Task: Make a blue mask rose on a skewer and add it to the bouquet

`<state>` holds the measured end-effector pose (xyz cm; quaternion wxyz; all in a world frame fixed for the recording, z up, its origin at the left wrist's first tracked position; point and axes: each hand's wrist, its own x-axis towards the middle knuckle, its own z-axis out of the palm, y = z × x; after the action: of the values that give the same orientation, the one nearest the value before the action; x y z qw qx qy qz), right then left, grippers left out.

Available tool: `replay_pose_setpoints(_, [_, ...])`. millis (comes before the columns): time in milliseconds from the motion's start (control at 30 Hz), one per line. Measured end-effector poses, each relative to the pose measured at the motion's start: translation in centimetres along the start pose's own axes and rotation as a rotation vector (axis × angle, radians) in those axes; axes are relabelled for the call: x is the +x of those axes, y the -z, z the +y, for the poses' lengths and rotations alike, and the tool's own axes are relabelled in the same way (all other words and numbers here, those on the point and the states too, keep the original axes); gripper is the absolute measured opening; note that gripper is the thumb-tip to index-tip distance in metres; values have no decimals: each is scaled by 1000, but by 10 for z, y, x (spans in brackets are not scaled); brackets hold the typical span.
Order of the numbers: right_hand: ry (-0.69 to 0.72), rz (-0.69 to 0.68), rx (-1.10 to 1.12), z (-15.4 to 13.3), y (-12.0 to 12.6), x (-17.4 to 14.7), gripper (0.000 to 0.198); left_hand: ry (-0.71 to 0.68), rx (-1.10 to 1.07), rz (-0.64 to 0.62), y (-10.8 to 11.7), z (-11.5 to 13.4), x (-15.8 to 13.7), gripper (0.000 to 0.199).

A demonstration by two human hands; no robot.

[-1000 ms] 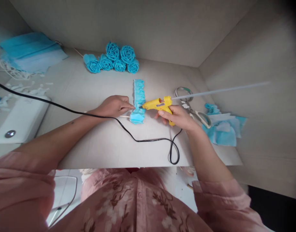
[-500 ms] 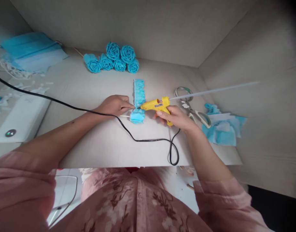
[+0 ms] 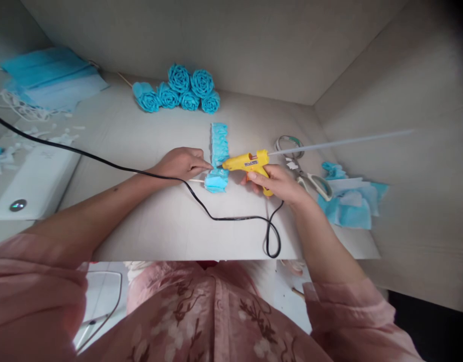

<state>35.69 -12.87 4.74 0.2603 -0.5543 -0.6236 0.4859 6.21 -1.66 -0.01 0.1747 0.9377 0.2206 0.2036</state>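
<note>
My right hand is wrapped round the handle of a yellow glue gun, a finger at its trigger. The nozzle points left and meets the ruffled blue fabric strip, which lies lengthwise before me. A long clear glue stick juts from the gun's back. Pinched at the strip's left edge, close to the nozzle, are the fingertips of my left hand. At the strip's near end is a rolled blue part with a thin stick poking out leftward, partly behind my hand.
Several blue fabric roses stand at the back. Blue masks lie far left, above a white power bank. Scissors, a tape roll and blue scraps are at right. A black cord crosses the table.
The view has shifted very slightly. Both hands, the glue gun and the strip keep almost the same places relative to each other.
</note>
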Motion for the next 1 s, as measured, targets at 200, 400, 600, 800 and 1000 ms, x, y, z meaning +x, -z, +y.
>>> replay_pose_setpoints(200, [1, -14, 10, 0, -1, 1, 59, 12, -2, -2, 0, 1, 1, 30])
replay_pose_setpoints(400, [-13, 5, -16, -1, -3, 2, 61, 1, -20, 28, 0, 1, 1, 28])
replay_pose_setpoints(600, [-10, 13, -42, -1, 0, 0, 62, -8, -18, 40, -1, -1, 0, 28])
replay_pose_setpoints(800, [3, 38, -46, -2, 3, -2, 62, -14, -19, 42, -1, 0, 1, 29])
replay_pose_setpoints(1000, [19, 37, 1, 2, 8, -5, 61, -5, -13, 20, 0, 2, 1, 30])
